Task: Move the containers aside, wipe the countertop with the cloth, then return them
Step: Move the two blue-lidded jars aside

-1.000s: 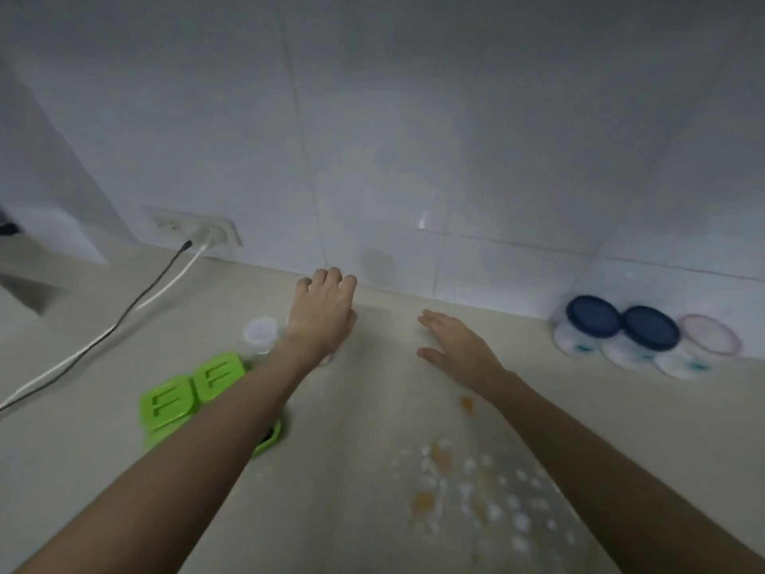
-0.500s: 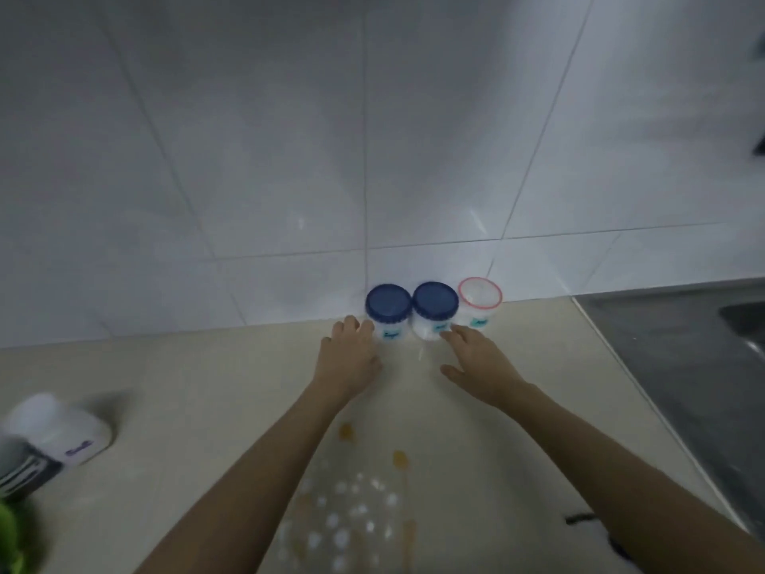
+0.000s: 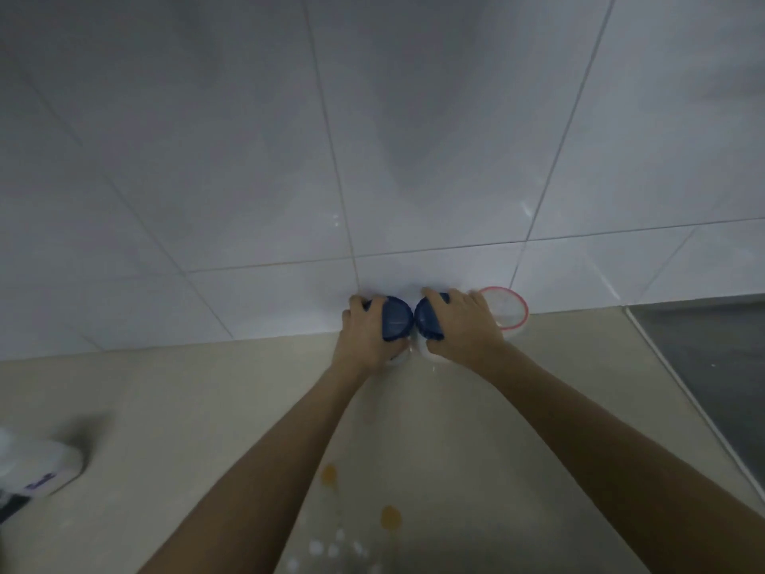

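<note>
Two blue-lidded containers stand side by side, touching, at the back of the beige bench (image 3: 165,408) against the white tiled wall (image 3: 372,138). The left blue-lidded container (image 3: 396,319) is clasped from above by the left hand (image 3: 364,333), the grip closed around its lid and body; the right blue-lidded container (image 3: 428,321) is clasped likewise by the right hand (image 3: 463,329). Both forearms are stretched forward, converging. A third container with a pink-rimmed lid (image 3: 507,310) stands just beside the right hand. Three containers are counted along the wall. Two orange spots (image 3: 390,517) and scattered white flecks (image 3: 331,548) are seen on the bench nearer the person. At the left edge a white bottle (image 3: 45,470) lies with a purple label too blurred to read. A dark sink (image 3: 712,358) is seen at the right.
</note>
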Available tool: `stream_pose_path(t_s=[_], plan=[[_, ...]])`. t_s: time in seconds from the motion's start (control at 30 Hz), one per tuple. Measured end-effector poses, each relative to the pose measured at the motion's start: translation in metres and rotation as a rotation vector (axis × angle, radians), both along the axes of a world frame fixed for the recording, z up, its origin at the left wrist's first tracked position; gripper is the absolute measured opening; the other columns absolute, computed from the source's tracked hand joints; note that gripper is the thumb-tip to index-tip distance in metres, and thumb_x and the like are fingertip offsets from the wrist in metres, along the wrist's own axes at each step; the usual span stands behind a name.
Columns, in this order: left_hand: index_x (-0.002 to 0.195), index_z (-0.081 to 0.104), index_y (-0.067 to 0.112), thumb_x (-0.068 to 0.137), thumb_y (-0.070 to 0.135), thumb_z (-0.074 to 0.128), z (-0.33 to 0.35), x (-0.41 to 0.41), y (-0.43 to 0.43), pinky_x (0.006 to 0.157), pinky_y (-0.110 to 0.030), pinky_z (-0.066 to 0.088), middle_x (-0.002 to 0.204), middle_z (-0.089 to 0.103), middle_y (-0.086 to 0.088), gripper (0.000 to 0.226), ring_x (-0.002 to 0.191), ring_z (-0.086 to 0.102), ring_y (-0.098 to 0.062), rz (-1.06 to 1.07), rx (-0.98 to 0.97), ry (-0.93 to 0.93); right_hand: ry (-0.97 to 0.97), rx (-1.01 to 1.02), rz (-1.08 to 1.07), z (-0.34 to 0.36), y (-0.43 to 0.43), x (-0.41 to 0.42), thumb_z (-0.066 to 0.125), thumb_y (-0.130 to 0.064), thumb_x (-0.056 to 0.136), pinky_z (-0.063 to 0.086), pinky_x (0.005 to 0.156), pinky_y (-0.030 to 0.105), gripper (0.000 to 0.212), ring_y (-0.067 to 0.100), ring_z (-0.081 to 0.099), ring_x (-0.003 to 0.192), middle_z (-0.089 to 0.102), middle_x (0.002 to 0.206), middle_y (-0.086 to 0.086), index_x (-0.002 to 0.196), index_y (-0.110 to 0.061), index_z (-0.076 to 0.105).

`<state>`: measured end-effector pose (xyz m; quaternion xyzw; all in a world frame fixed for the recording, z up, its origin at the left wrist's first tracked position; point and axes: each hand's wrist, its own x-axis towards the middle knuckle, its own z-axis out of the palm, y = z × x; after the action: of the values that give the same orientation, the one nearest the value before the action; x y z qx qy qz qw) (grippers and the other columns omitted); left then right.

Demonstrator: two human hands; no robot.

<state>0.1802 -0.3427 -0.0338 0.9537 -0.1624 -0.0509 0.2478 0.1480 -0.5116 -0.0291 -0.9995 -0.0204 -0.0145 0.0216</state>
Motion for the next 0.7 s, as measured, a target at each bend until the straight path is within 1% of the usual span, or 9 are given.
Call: stream_pose_path(t_s=[0.03,0.1,0.23,0.3,0.4,0.5,0.6,0.7], plan=[[0.131,0.046,0.012,0.071,0.031,0.077,0.002,-0.002,0.003,0.094,-0.04,0.042,0.125,0.041,-0.016,0.071,0.113,0.044,-0.036,-0.007,0.001,0.002,-0.009,0.002,-0.011,0.002,0.001,0.001,0.061,-0.039,0.075,0.036,0.094,0.04,0.067,0.035,0.054,0.106,0.055,0.121,0.016,0.134,-0.017,0.038],[0.131,0.046,0.013,0.068,0.03,0.079,0.007,-0.006,0.01,0.092,-0.038,0.042,0.123,0.041,-0.016,0.073,0.11,0.045,-0.035,-0.012,-0.013,0.016,-0.028,0.037,-0.008,0.003,0.001,0.0,0.066,-0.041,0.069,0.038,0.084,0.037,0.065,0.035,0.056,0.098,0.057,0.114,0.014,0.126,-0.017,0.046],[0.131,0.044,0.017,0.067,0.034,0.079,0.025,-0.023,0.048,0.091,-0.039,0.045,0.123,0.038,-0.014,0.075,0.11,0.045,-0.035,0.02,0.015,-0.006,-0.06,0.222,0.076,0.012,0.025,-0.018,0.073,-0.04,0.061,0.046,0.077,0.039,0.067,0.035,0.052,0.098,0.054,0.113,0.014,0.12,-0.017,0.052],[0.131,0.043,0.017,0.067,0.036,0.079,0.037,-0.036,0.076,0.09,-0.039,0.045,0.123,0.038,-0.013,0.076,0.11,0.046,-0.035,0.052,0.039,-0.011,-0.061,0.283,0.108,0.022,0.047,-0.034,0.075,-0.038,0.061,0.048,0.078,0.04,0.067,0.034,0.051,0.1,0.053,0.115,0.013,0.121,-0.016,0.053],[0.131,0.042,0.018,0.066,0.037,0.078,0.051,-0.068,0.118,0.09,-0.038,0.046,0.122,0.038,-0.01,0.076,0.109,0.045,-0.032,0.091,0.063,0.003,-0.024,0.341,0.144,0.033,0.081,-0.059,0.076,-0.037,0.063,0.047,0.082,0.039,0.068,0.031,0.048,0.105,0.05,0.118,0.011,0.123,-0.016,0.052],[0.13,0.044,0.02,0.066,0.042,0.076,0.061,-0.102,0.169,0.09,-0.039,0.046,0.121,0.041,-0.008,0.075,0.108,0.045,-0.03,0.13,0.141,0.005,0.044,0.37,0.194,0.046,0.127,-0.078,0.074,-0.042,0.065,0.046,0.087,0.037,0.069,0.025,0.044,0.11,0.046,0.122,0.005,0.125,-0.02,0.048],[0.128,0.044,0.023,0.065,0.049,0.073,0.065,-0.133,0.227,0.09,-0.039,0.044,0.121,0.045,-0.006,0.075,0.107,0.045,-0.028,0.184,0.266,-0.015,0.051,0.36,0.303,0.054,0.179,-0.09,0.072,-0.049,0.064,0.044,0.088,0.034,0.071,0.023,0.044,0.111,0.046,0.123,0.002,0.124,-0.022,0.048],[0.129,0.044,0.023,0.066,0.053,0.071,0.062,-0.16,0.28,0.091,-0.038,0.038,0.12,0.047,-0.006,0.074,0.108,0.045,-0.027,0.259,0.299,-0.019,0.051,0.357,0.407,0.06,0.23,-0.099,0.071,-0.052,0.064,0.041,0.089,0.031,0.07,0.022,0.045,0.11,0.047,0.122,0.001,0.123,-0.022,0.048]])
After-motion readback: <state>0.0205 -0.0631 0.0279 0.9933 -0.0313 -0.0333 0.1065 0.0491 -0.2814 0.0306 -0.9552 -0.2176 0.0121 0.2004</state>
